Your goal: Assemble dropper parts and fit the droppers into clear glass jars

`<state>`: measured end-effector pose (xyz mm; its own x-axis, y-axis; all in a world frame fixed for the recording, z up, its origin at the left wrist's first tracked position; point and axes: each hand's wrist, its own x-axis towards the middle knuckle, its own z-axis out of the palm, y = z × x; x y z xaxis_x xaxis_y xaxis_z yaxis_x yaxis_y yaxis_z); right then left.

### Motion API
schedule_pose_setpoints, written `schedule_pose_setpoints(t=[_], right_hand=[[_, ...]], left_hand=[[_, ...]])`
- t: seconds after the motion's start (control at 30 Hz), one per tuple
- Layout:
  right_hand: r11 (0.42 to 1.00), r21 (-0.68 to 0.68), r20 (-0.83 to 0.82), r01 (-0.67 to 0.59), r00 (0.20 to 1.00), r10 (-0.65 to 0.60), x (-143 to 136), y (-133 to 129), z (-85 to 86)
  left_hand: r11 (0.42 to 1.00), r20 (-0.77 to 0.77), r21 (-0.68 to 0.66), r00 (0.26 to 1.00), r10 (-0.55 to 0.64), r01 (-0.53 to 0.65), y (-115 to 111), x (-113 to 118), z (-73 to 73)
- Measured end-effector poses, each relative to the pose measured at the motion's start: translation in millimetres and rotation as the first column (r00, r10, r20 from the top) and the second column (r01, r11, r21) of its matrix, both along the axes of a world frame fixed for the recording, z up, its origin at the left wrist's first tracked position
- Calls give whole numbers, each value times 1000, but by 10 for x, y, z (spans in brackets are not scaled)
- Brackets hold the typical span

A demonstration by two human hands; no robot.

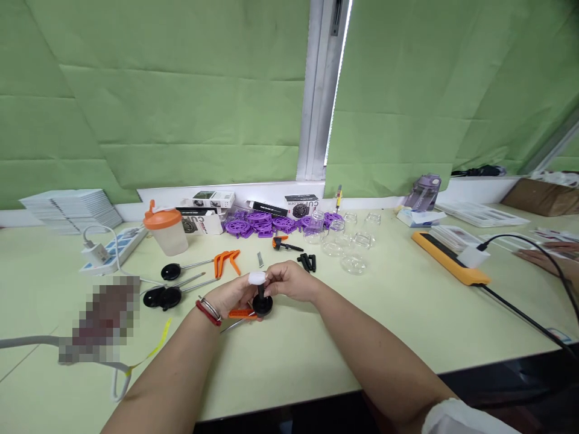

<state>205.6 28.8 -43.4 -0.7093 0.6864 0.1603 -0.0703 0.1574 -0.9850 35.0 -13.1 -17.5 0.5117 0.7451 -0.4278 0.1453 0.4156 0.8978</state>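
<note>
Between my two hands is a black part (262, 305) with a round disc base and an upright stem, and a small white piece (257, 278) sits at its top. My left hand (233, 295) is closed on the part from the left. The fingers of my right hand (289, 281) are pinched against the stem from the right. Under my left hand, an orange clip-like piece (241, 313) and a metal rod (235, 325) partly show. Just beyond my hands lie short black pieces (308, 262), screws (260, 259) and an orange-and-black assembly (286, 243).
Orange brackets (226, 262) and black discs on metal rods (170, 298) lie at left, near an orange-lidded cup (166, 228). Purple parts (260, 224), clear cups (353, 263) and boxes (205, 222) stand along the back. An orange power strip (447, 259) is at right, beyond it another person's hand (552, 265).
</note>
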Motion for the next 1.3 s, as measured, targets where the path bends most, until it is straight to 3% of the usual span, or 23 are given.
schedule_pose_setpoints(t=[0.53,1.3], right_hand=[[996,-77,-44,-39,998,35,2,30,-67],[1000,-12,-4,-3,1000,2,21,-9,-54]], left_hand=[[1000,0,20,1000,22,-22,8,-14,-49],[999,46,18,998,-45,44,20,-53,-40]])
